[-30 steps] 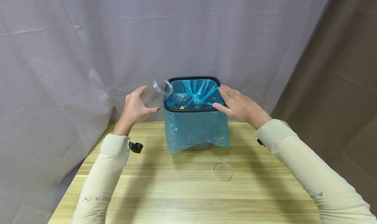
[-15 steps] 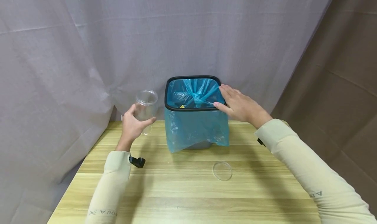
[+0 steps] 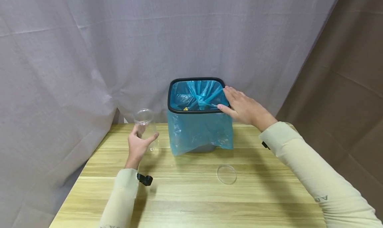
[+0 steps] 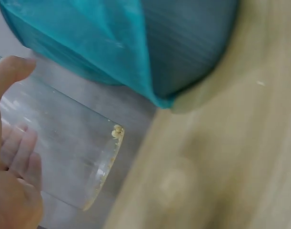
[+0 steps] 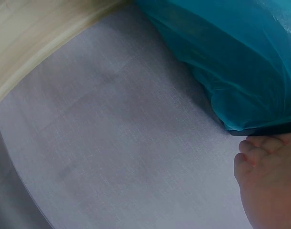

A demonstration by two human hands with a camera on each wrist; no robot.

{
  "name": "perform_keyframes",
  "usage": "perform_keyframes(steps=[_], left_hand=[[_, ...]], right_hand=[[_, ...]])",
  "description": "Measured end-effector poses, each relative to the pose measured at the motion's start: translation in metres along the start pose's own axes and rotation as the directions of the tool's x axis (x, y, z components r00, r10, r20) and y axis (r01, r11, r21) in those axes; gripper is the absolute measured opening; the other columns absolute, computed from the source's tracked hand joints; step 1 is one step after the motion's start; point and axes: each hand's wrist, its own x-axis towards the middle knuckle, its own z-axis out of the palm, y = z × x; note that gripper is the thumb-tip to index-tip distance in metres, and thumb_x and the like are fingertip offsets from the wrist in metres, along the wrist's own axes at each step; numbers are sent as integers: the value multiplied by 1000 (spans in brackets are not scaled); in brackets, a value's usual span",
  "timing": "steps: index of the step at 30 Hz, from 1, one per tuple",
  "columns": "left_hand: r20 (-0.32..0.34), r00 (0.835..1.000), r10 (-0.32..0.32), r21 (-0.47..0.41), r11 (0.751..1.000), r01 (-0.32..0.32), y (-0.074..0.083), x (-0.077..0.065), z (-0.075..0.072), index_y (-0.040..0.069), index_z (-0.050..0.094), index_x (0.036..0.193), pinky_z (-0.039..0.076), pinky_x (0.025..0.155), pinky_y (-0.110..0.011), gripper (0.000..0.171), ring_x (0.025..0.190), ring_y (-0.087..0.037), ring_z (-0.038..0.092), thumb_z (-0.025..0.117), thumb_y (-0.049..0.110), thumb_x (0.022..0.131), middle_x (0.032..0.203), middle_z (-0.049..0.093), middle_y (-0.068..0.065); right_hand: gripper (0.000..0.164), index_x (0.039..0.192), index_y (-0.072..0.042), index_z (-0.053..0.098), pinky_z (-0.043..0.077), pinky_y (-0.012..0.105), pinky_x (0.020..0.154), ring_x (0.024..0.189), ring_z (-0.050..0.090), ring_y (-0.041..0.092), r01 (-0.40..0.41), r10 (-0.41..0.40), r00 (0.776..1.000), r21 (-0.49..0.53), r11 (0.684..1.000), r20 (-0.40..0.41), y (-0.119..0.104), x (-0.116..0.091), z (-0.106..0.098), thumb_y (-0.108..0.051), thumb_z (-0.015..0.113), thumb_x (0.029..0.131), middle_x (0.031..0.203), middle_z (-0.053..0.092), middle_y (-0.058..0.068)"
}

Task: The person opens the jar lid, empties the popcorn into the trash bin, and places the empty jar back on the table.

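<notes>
My left hand (image 3: 139, 147) holds a clear plastic jar (image 3: 149, 125) around its side, left of the bin, with the mouth facing up. In the left wrist view, pale crumbs (image 4: 117, 132) cling inside the jar's bottom edge. My right hand (image 3: 243, 107) rests with straight fingers on the right side of the bin's black rim (image 3: 195, 112). A blue plastic bag (image 3: 200, 131) lines the bin and hangs over its outside. In the right wrist view, the fingers (image 5: 252, 155) lie close to the rim.
A clear round lid (image 3: 226, 183) lies on the wooden table (image 3: 185, 204) in front of the bin. Inside the bin, a small yellow piece (image 3: 186, 109) sits near the front. Grey cloth (image 3: 143, 48) hangs close behind the table.
The left hand has brought the jar back from over the bin's left rim, turned it from tilted to mouth-up, and lowered it toward the table. The right hand stays at the rim.
</notes>
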Motion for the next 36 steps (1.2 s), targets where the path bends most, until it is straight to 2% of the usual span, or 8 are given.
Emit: perform_keyframes(steps=[6, 13, 18, 24, 26, 28, 32, 36], left_hand=[[-8, 1000, -26, 7, 1000, 26, -17, -10, 4, 5, 59, 143, 39, 127, -39, 76, 143, -27, 55, 93, 3, 75, 147, 63, -17], [-1, 999, -39, 13, 999, 39, -36, -18, 10, 3, 58, 140, 40, 122, -60, 74, 139, -43, 56, 92, 2, 74, 143, 64, -21], [7, 998, -56, 43, 998, 56, -47, -23, 9, 6, 57, 143, 39, 123, -58, 78, 140, -45, 55, 94, 7, 74, 145, 62, -21], [76, 994, -85, 100, 992, 77, -46, -25, 5, 14, 49, 151, 30, 129, -57, 88, 148, -40, 48, 95, 15, 76, 154, 56, -17], [113, 988, -104, 122, 988, 90, -44, -25, 3, 16, 44, 154, 26, 131, -58, 93, 152, -38, 43, 95, 18, 76, 158, 53, -15], [154, 979, -131, 138, 984, 110, -42, -25, 0, 17, 38, 158, 27, 130, -60, 101, 154, -40, 41, 96, 20, 76, 161, 48, -16], [218, 959, -179, 226, 965, 129, -41, -27, -8, 20, 24, 164, 36, 124, -63, 116, 152, -43, 41, 98, 26, 74, 164, 42, -19], [253, 952, -174, 378, 923, 69, -38, -31, -19, 22, 19, 167, 32, 124, -69, 120, 155, -43, 35, 95, 33, 76, 167, 36, -19]], right_hand=[[93, 169, -4, 2, 11, 58, 135, 166, 5, 38, 0, 0, 1000, 5, 1000, 2, -1, 1, 0, -70, 24, 107, 179, 4, 18], [93, 169, -4, 2, 11, 58, 135, 166, 5, 38, 1, -1, 1000, 15, 1000, -3, -2, 2, 2, -70, 25, 107, 179, 4, 18], [93, 169, -4, 3, 11, 58, 135, 166, 5, 38, 2, -2, 1000, 21, 1000, -3, -3, 2, 3, -69, 25, 107, 179, 4, 18], [93, 169, -5, 1, 10, 59, 135, 166, 3, 37, -7, 6, 1000, 29, 1000, 17, -3, 1, -1, -71, 24, 107, 179, 2, 17], [95, 169, -6, -1, 9, 59, 135, 167, 1, 36, -16, 14, 1000, 50, 999, 25, -2, 0, -3, -72, 24, 106, 179, 0, 15], [96, 169, -9, -4, 9, 60, 135, 167, 0, 35, -29, 26, 999, 92, 995, 27, 0, 0, -4, -74, 26, 105, 179, -3, 13], [93, 170, -14, -4, 10, 62, 134, 167, 3, 35, -42, 51, 998, 214, 976, -33, 3, -4, -1, -73, 29, 105, 180, -2, 9], [84, 171, -18, 7, 14, 68, 131, 165, 13, 39, -47, 101, 983, 319, 946, -154, 8, -16, 7, -66, 32, 108, 180, 9, 9]])
